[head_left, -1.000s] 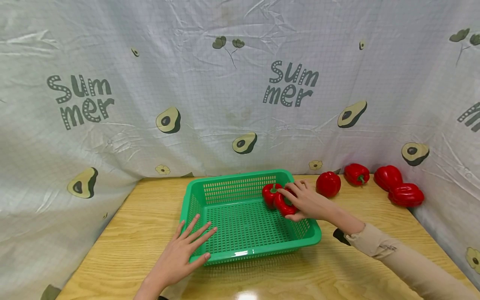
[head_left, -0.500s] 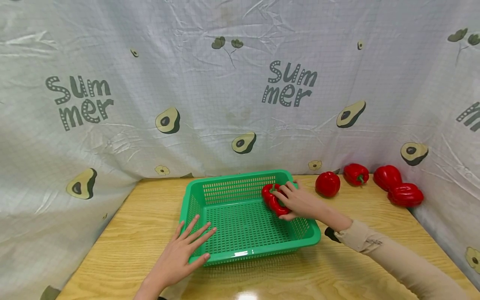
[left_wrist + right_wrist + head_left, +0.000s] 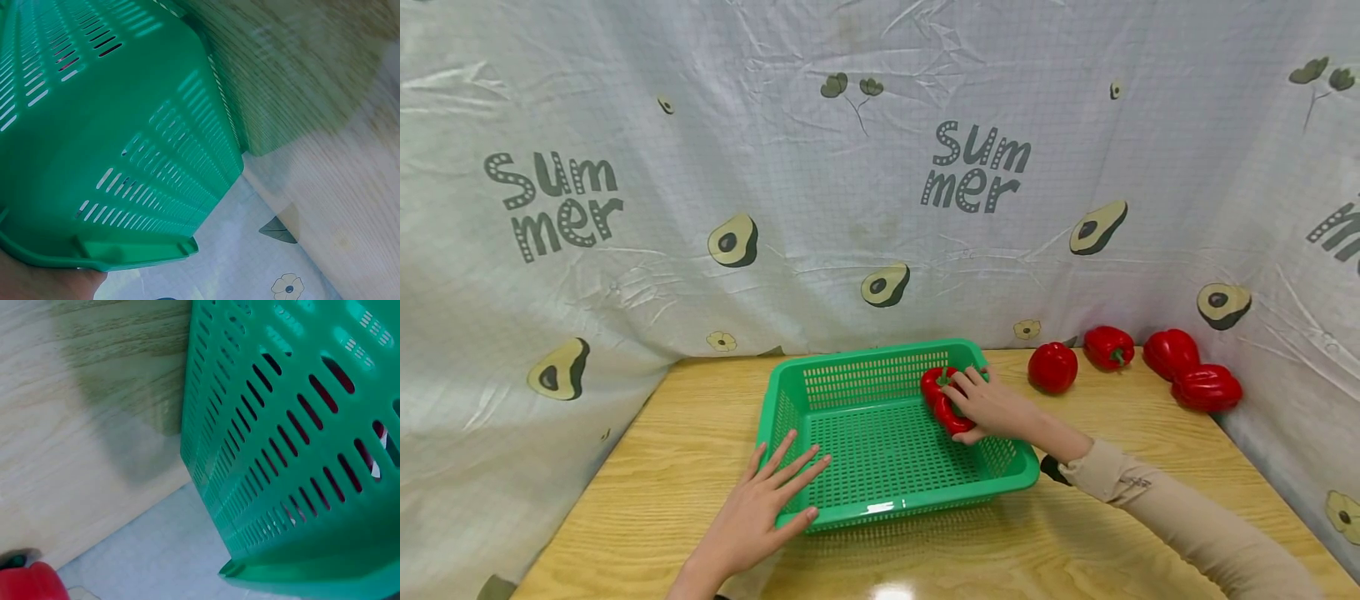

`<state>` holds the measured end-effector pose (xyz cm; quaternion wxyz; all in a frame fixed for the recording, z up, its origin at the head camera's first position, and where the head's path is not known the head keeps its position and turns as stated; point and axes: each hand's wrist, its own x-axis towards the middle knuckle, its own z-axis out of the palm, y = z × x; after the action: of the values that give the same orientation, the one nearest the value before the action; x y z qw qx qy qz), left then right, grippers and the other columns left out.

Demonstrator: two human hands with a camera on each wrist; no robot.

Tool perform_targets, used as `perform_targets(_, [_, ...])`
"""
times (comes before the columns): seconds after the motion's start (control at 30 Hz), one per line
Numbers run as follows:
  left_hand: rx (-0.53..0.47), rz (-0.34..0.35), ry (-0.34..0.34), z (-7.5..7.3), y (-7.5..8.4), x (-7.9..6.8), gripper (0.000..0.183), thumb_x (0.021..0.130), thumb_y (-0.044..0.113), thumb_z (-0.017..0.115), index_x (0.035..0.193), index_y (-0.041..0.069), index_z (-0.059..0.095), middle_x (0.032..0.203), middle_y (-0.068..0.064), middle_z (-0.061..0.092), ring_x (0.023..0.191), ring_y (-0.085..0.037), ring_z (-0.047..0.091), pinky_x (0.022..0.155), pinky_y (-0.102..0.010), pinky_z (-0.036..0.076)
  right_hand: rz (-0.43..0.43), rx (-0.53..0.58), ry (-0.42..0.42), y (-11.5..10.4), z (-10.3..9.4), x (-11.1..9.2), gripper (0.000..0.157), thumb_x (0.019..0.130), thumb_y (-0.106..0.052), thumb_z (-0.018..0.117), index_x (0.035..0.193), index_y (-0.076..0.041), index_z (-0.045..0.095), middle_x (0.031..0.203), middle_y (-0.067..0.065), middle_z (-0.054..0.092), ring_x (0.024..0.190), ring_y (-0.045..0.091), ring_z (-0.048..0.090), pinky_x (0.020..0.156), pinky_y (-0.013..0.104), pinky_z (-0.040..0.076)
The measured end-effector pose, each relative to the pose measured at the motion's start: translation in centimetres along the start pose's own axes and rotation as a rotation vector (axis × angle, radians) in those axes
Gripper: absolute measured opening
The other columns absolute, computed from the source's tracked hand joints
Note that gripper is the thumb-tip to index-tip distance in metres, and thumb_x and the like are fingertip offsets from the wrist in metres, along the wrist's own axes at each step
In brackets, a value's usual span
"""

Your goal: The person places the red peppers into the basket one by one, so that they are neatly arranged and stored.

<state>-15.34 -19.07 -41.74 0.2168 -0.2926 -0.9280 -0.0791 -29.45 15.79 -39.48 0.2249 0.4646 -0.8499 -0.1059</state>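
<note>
Pepper [image 3: 952, 418]: clamped between fingers and thumb of right hand [image 3: 992, 408], inside basket [image 3: 925, 502], toward its far right corner, beside another pepper [image 3: 932, 386]. Resting at near left corner: left hand [image 3: 756, 510], fingers spread.

"what's that person wearing?"

"a long beige sleeve [image 3: 1180, 518], creased, with a small dark marking [image 3: 1135, 482] near its cuff [image 3: 1093, 467]. the right hand [image 3: 992, 407] is bare."

"and at the wrists?"

"a black piece [image 3: 1054, 471] at the right; below the bare left hand [image 3: 762, 507], a dark sliver [image 3: 721, 597], too small to tell."
</note>
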Motion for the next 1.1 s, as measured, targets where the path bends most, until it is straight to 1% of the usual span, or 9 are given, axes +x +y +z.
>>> perform_targets(0.1, [0.007,0.002,0.003,0.0,-0.04,0.0,0.06,0.084,0.042,0.055,0.138,0.033,0.03,0.141,0.006,0.039,0.141,-0.016,0.006,0.113,-0.033,-0.01,0.003,0.013,-0.047,-0.18,0.11,0.1,0.067,0.073,-0.057,0.06,0.116,-0.006,0.05,0.106,0.011,0.051,0.097,0.029,0.045,0.077,0.053,0.043])
perform_targets(0.23, [-0.01,-0.011,0.006,0.02,0.02,-0.01,0.062,0.083,0.042,0.056,0.138,0.035,0.03,0.141,0.008,0.038,0.141,-0.016,0.007,0.113,-0.036,-0.005,0.003,0.006,-0.084,-0.41,0.29,0.04,0.067,0.074,-0.058,0.059,0.116,-0.006,0.051,0.107,0.011,0.052,0.101,0.031,0.046,0.078,0.056,0.042])
perform_targets(0.37, [-0.006,-0.009,0.009,0.07,0.03,0.01,0.06,0.084,0.044,0.054,0.138,0.034,0.03,0.141,0.008,0.038,0.14,-0.018,0.01,0.113,-0.035,-0.007,0.009,0.003,-0.098,-0.52,0.42,0.01,0.068,0.074,-0.059,0.058,0.116,-0.007,0.051,0.107,0.011,0.053,0.101,0.03,0.046,0.079,0.055,0.041])
perform_targets(0.53, [-0.014,-0.016,0.004,0.01,0.02,0.1,0.06,0.084,0.044,0.055,0.138,0.035,0.03,0.14,0.008,0.038,0.14,-0.018,0.011,0.113,-0.032,-0.01,0.014,0.038,-0.121,-0.51,0.41,0.03,0.068,0.074,-0.058,0.059,0.117,-0.006,0.051,0.109,0.011,0.052,0.099,0.028,0.046,0.08,0.057,0.04])
perform_targets(0.63, [-0.015,-0.016,-0.008,-0.04,-0.02,0.15,0.06,0.085,0.044,0.054,0.139,0.034,0.03,0.141,0.008,0.038,0.14,-0.016,0.008,0.113,-0.033,-0.01,0.024,0.075,-0.123,-0.38,0.39,0.0,0.068,0.075,-0.058,0.058,0.119,-0.007,0.05,0.11,0.011,0.051,0.099,0.027,0.045,0.081,0.056,0.039])
perform_targets(0.73, [-0.01,-0.014,-0.008,-0.08,-0.06,0.18,0.059,0.085,0.045,0.052,0.139,0.034,0.03,0.141,0.007,0.038,0.14,-0.021,0.013,0.113,-0.034,-0.009,0.033,0.1,-0.116,-0.17,0.39,-0.07,0.068,0.074,-0.06,0.057,0.12,-0.01,0.051,0.108,0.01,0.049,0.098,0.026,0.043,0.08,0.053,0.039])
perform_targets(0.87, [-0.009,-0.016,-0.006,-0.06,-0.09,0.18,0.06,0.085,0.045,0.052,0.139,0.034,0.029,0.141,0.008,0.037,0.138,-0.024,0.018,0.113,-0.033,-0.01,0.029,0.094,-0.124,0.01,0.42,-0.19,0.071,0.074,-0.062,0.056,0.123,-0.011,0.05,0.106,0.008,0.047,0.097,0.025,0.041,0.078,0.049,0.036])
perform_targets(0.97, [-0.004,-0.011,-0.005,0.0,-0.08,0.16,0.06,0.084,0.044,0.054,0.139,0.034,0.029,0.141,0.007,0.038,0.14,-0.021,0.013,0.113,-0.032,-0.011,0.029,0.097,-0.132,0.04,0.36,-0.34,0.073,0.074,-0.063,0.055,0.126,-0.011,0.048,0.108,0.008,0.048,0.099,0.025,0.04,0.081,0.052,0.036])
perform_targets(1.1, [-0.007,-0.01,-0.001,0.01,0.0,0.15,0.061,0.084,0.044,0.054,0.139,0.034,0.03,0.141,0.008,0.038,0.14,-0.017,0.009,0.113,-0.032,-0.01,0.049,0.127,-0.108,0.05,-0.09,-0.68,0.073,0.074,-0.061,0.057,0.126,-0.01,0.048,0.11,0.008,0.048,0.101,0.026,0.039,0.085,0.055,0.036])
